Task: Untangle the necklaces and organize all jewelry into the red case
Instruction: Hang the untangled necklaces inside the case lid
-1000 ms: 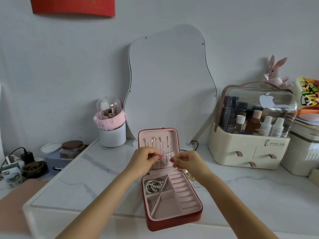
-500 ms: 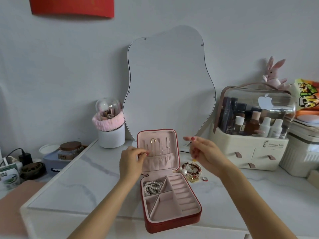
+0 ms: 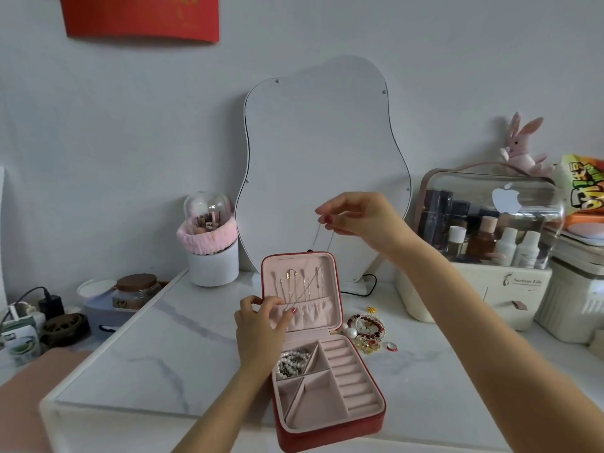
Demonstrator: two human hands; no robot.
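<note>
The red case [image 3: 330, 434] lies open on the white marble tabletop, its pink lid upright. Thin necklace chains [image 3: 302, 282] hang inside the lid over a gathered pocket. My right hand [image 3: 359, 220] is raised above the lid and pinches a fine chain [image 3: 318, 233] that runs down into the lid. My left hand [image 3: 261, 325] pinches the lower end of the chains at the lid's pocket. A pearl and bead strand [image 3: 292, 361] lies in the case's upper left compartment. A heap of bracelets, pearls and a ring [image 3: 367, 330] sits on the table right of the case.
A wavy white mirror back [image 3: 320, 165] leans on the wall behind the case. A white brush pot with a pink band [image 3: 212, 253] stands at the left, a cream cosmetics box [image 3: 474, 266] at the right. Jars and a charger [image 3: 52, 305] crowd the far left.
My right hand rose from the case's hinge to well above the lid, drawing a fine chain up. My left hand stayed at the lid's pocket. The camera view shifted slightly.
</note>
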